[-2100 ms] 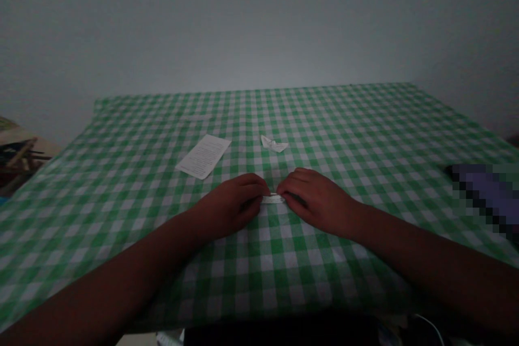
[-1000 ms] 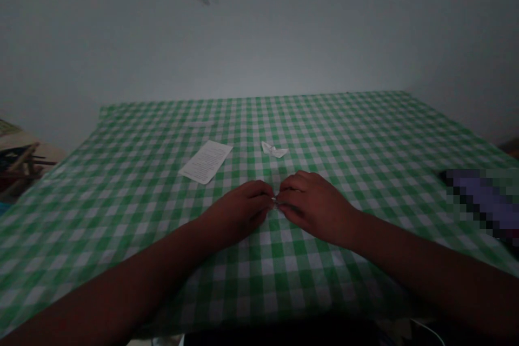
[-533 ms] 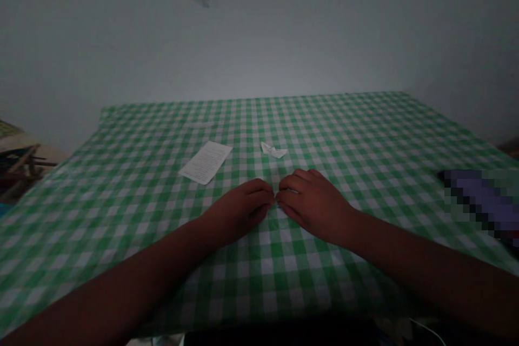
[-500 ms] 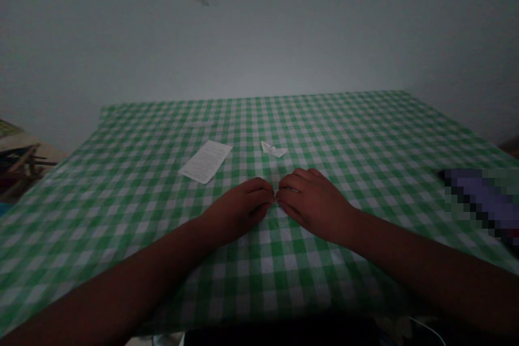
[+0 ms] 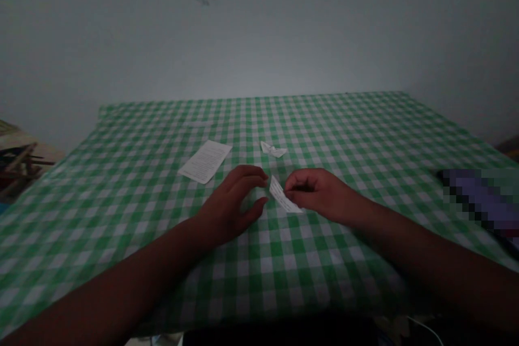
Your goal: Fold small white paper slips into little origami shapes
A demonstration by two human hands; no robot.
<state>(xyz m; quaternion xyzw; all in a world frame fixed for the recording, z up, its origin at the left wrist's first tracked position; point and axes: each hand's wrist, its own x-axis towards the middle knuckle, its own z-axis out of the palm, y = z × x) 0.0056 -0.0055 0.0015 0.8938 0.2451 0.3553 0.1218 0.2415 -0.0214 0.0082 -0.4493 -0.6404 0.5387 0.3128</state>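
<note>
My right hand pinches one end of a narrow strip of white paper, which slants up and to the left from its fingers. My left hand is a little left of the strip, fingers apart and curved, holding nothing. Beyond the hands, a small folded piece of white paper lies on the green-and-white checked tablecloth. A printed white paper slip lies further left, just beyond my left hand, not touching it.
A blurred purple object lies near the table's right side. Wooden items and clutter sit low beyond the left edge. A pale wall rises behind the table's far edge.
My hands have separated. My left hand has let go of the paper strip and opened, while my right hand keeps it, now visible and slanted.
</note>
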